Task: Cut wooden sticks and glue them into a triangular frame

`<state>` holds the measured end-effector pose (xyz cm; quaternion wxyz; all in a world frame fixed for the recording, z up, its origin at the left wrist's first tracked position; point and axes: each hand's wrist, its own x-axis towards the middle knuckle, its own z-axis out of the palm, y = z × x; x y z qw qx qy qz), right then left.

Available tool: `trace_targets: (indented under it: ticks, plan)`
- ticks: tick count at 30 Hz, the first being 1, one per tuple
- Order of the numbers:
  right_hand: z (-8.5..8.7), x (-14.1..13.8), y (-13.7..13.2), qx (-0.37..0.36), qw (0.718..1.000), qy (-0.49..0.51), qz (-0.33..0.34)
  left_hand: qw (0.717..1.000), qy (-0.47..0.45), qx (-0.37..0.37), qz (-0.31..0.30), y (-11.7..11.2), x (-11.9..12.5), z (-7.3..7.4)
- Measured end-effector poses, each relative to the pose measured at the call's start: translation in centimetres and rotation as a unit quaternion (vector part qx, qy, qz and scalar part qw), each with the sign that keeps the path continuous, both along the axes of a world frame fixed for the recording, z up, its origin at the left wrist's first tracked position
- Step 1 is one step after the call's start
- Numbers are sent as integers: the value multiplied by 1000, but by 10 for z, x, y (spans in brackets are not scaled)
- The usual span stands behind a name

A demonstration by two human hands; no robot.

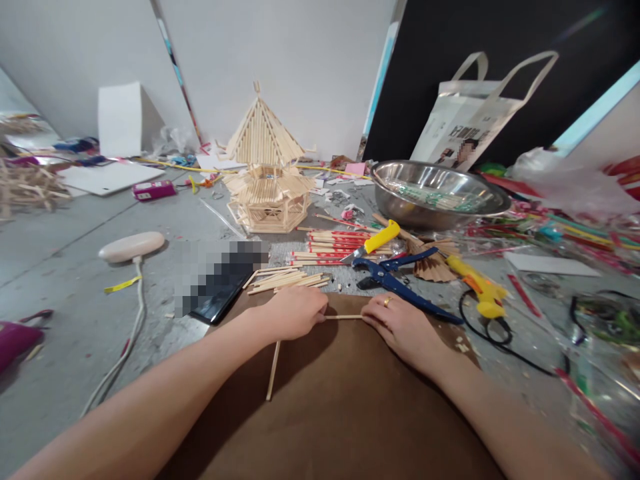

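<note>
Left hand [293, 312], right hand [400, 323] — both pinching one wooden stick [344, 317], over brown surface [350, 407]

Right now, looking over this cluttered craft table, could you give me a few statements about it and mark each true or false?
1. The left hand and right hand hold one thin stick between them. True.
2. The blue-handled shears lie left of the left hand. False: they lie just beyond the right hand.
3. The stick pavilion model stands beyond the hands. True.
4. The metal bowl is upside down. False: it stands open side up.
5. A second stick lies loose on the brown surface. True.
</note>
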<state>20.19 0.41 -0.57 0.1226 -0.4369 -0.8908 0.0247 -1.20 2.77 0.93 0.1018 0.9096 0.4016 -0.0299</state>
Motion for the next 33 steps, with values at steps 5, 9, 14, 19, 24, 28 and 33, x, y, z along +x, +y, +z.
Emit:
trace_targets:
  ticks: [5, 9, 14, 19, 24, 28, 33]
  plan:
    - [1, 0, -1, 0, 1000, 0, -3, 1000, -2, 6, -2, 0, 0, -1]
    - [2, -1, -1, 0, 1000, -3, -3, 1000, -5, 12, -5, 0, 0, -1]
    - [1, -1, -1, 1, 1000, 1, -1, 1000, -6, 13, -3, 0, 0, -1]
    - [1, 0, -2, 1, 1000, 5, -3, 1000, -3, 6, 1, 0, 0, 0]
    - [3, -1, -1, -7, 1000, 4, -5, 1000, 1, 6, -2, 0, 0, 0]
    - [3, -1, -1, -11, 1000, 4, -3, 1000, -1, 1, -3, 0, 0, 0]
    - [3, 0, -1, -13, 1000, 5, -8, 1000, -6, -3, -1, 0, -1, 0]
